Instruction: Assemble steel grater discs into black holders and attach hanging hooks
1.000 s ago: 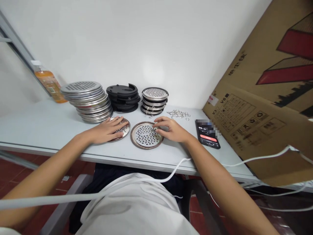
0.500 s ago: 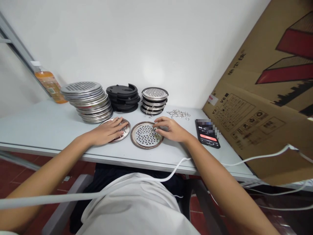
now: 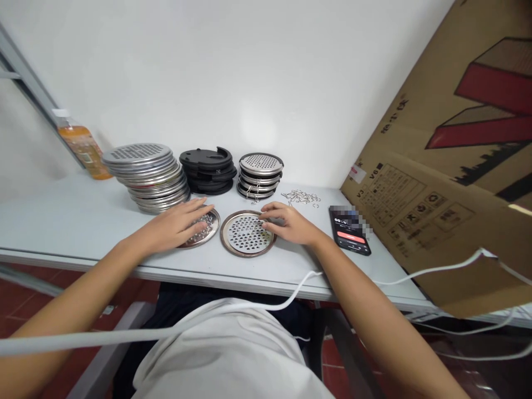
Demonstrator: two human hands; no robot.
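Two perforated metal discs flat on bench (image 3: pixel 75 221), side by side near front edge. Left hand (image 3: pixel 174 224) palm-down on left disc (image 3: pixel 203 228), fingers spread, gripping nothing. Right hand (image 3: pixel 291 223) at right disc (image 3: pixel 248 233) far rim, fingers loosely apart, fingertips touching it. Behind: disc stack (image 3: pixel 149 174), black lids (image 3: pixel 208 169), small clips (image 3: pixel 301 196). Phone (image 3: pixel 349 229) right.

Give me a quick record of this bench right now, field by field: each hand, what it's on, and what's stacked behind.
left hand: flat, palm down on a perforated metal disc
right hand: fingertips on the right rim of a second perforated disc
back row: tall stack of metal discs, black plastic parts, shorter stack of assembled discs
small parts: pile of wire clips
right of hands: phone, leaning cardboard box
far left: orange bottle
surface: pale table
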